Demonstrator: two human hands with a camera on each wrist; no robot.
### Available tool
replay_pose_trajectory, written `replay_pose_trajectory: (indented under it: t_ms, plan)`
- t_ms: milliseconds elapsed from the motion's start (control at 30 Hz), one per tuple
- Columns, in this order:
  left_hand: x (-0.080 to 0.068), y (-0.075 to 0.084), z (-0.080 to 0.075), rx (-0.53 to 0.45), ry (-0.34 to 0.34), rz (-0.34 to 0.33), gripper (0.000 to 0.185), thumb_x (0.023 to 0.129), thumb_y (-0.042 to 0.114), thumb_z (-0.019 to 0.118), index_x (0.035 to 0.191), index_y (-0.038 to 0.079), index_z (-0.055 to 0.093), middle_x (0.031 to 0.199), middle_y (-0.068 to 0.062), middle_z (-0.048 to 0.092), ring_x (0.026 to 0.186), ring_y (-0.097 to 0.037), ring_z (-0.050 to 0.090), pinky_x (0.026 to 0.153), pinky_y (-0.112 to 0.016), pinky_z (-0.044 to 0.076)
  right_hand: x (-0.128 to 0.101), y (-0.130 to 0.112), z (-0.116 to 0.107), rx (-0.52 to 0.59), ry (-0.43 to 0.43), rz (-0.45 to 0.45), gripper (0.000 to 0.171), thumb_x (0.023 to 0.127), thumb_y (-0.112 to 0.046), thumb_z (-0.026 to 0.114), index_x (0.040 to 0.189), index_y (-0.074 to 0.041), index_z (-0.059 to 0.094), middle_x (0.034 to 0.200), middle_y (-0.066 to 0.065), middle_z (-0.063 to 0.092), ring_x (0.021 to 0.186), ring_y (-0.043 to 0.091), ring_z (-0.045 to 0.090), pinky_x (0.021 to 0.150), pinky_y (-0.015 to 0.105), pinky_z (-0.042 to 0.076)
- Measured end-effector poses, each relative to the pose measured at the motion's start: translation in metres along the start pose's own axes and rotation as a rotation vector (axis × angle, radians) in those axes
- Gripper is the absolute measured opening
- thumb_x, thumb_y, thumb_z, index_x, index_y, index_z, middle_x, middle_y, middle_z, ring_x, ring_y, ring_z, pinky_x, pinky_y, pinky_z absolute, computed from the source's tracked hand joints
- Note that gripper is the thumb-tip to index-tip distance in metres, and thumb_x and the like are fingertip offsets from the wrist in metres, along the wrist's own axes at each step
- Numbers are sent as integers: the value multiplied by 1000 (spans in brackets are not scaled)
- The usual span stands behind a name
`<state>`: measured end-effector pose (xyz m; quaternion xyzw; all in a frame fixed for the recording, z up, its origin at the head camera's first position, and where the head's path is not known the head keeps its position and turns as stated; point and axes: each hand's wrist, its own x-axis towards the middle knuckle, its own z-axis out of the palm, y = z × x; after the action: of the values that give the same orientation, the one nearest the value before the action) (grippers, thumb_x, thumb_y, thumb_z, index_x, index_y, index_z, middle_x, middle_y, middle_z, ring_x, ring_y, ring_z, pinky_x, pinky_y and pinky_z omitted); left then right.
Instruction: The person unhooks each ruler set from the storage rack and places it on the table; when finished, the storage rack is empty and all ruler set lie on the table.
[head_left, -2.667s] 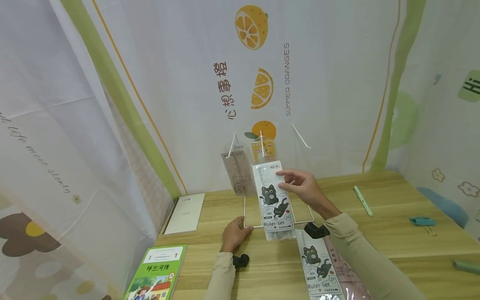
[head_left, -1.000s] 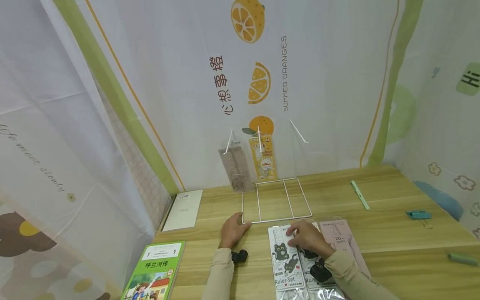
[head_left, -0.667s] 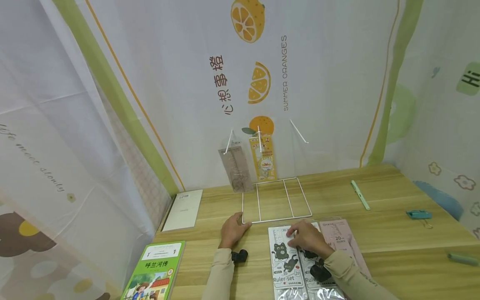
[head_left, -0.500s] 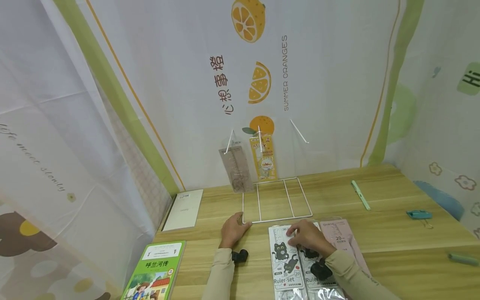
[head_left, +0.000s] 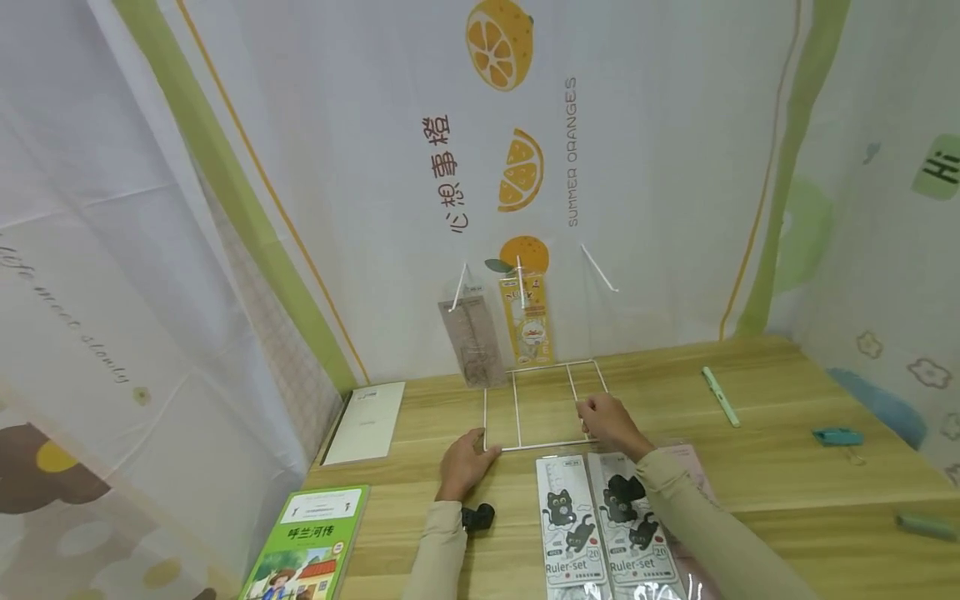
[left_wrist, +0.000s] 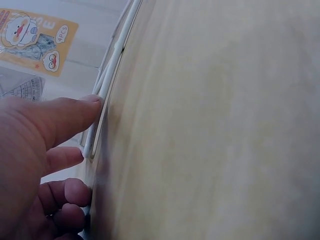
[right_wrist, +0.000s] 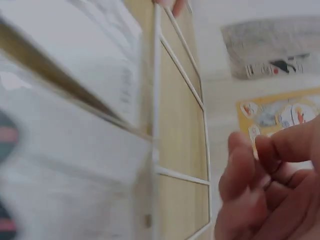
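Head view: wooden table (head_left: pixel 750 467) fills the lower frame. At centre lies the white wire rack (head_left: pixel 543 406). Left hand (head_left: pixel 465 461) presses its near-left corner with extended fingers. Right hand (head_left: pixel 606 421), fingers curled, hovers at the near-right rail; whether it pinches is unclear. Ruler-set packs (head_left: pixel 600 525) lie below.

My left hand (head_left: pixel 467 461) at near-left corner of wire frame (head_left: pixel 517 400), palm down, forearm running straight back toward me. Left fingers (left_wrist: pixel 67 117) extended, index tip touching frame wire at that corner; lower fingers curled loosely. My right hand (head_left: pixel 609 421) over near-right part of frame, forearm angled in from right, sleeve to wrist. Right fingers (right_wrist: pixel 250 165) bent inward, tips close together, gripping nothing I can make out.
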<state>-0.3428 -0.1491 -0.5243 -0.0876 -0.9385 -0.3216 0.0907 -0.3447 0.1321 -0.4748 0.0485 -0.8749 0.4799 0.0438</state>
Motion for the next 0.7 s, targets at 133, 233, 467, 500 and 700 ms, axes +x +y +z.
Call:
replay_pose_trajectory:
  t_ms: [133, 233, 467, 500, 700]
  plan:
    - [-1, -1, -3, -17, -15, -12, 52, 94, 33, 71, 132, -1, 62, 131, -25, 64, 118, -46, 61, 97, -58, 49, 29, -10, -3, 54, 12, -84, 23, 96, -4, 47, 108, 10, 61, 89, 18, 67, 69, 19, 61, 51, 24, 45]
    - [-1, -2, -2, -20, -16, -19, 52, 94, 33, 71, 132, -1, 62, 131, -25, 64, 118, -46, 61, 97, -58, 49, 46, -24, -10, 63, -7, -149, 30, 98, -5, 50, 122, 10, 57, 113, 27, 64, 93, 33, 66, 66, 32, 57]
    - [1, -1, 1, -19, -9, -19, 51, 93, 33, 73, 130, -1, 64, 128, -25, 65, 116, -45, 62, 95, -58, 50, 72, -55, -39, 83, -70, -203, 45, 101, -15, 57, 141, 3, 51, 149, 27, 42, 137, 49, 40, 107, 62, 39]
    - [1, -1, 0, -18, -8, -21, 51, 92, 33, 73, 130, 0, 64, 128, -24, 66, 116, -45, 62, 95, -57, 50, 76, -58, -41, 94, -75, -208, 46, 100, -14, 57, 143, 1, 51, 152, 27, 40, 139, 50, 36, 109, 63, 36]
    - [3, -1, 1, -15, -2, -30, 52, 92, 35, 73, 131, 2, 64, 128, -23, 66, 115, -43, 63, 94, -57, 51, 95, -73, -46, 163, -128, -222, 53, 101, -17, 59, 150, -5, 44, 163, 21, 26, 150, 46, 17, 118, 65, 20]
